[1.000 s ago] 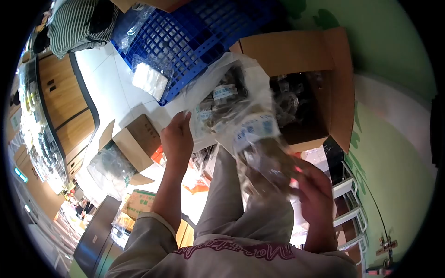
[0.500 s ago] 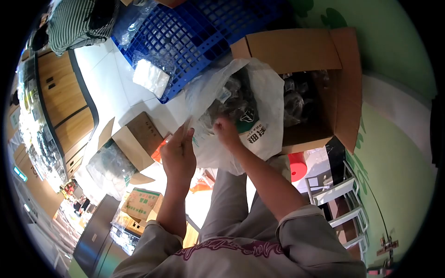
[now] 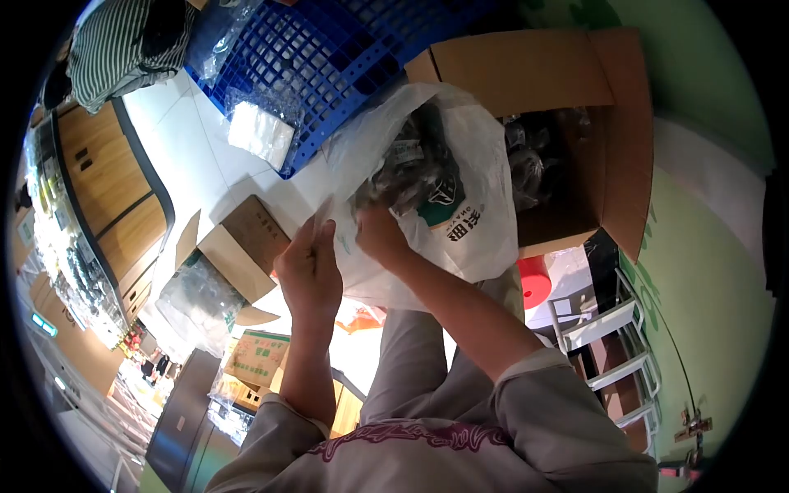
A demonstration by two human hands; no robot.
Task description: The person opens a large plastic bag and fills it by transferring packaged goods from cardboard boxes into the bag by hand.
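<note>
A white translucent plastic bag (image 3: 485, 177) with dark lettering hangs open in front of me. Inside it lie clear-wrapped dark packets (image 3: 408, 156) and something green with a white emblem. My left hand (image 3: 311, 267) pinches the bag's left edge between thumb and fingers. Just inside the bag's mouth is my right hand (image 3: 382, 234), closed beside the packets; its fingertips are hidden, so what it may hold cannot be made out.
An open cardboard box (image 3: 620, 156) with wrapped dark items stands right of the bag. Behind is a blue plastic pallet (image 3: 329, 94) with a white package (image 3: 260, 135). Another open carton (image 3: 253, 238) lies left, a red stool (image 3: 534, 281) and white rack (image 3: 604, 324) right.
The large clear packet that my right hand held is no longer in front of the bag. My right hand has moved left into the bag's mouth. My left hand still pinches the bag's edge.
</note>
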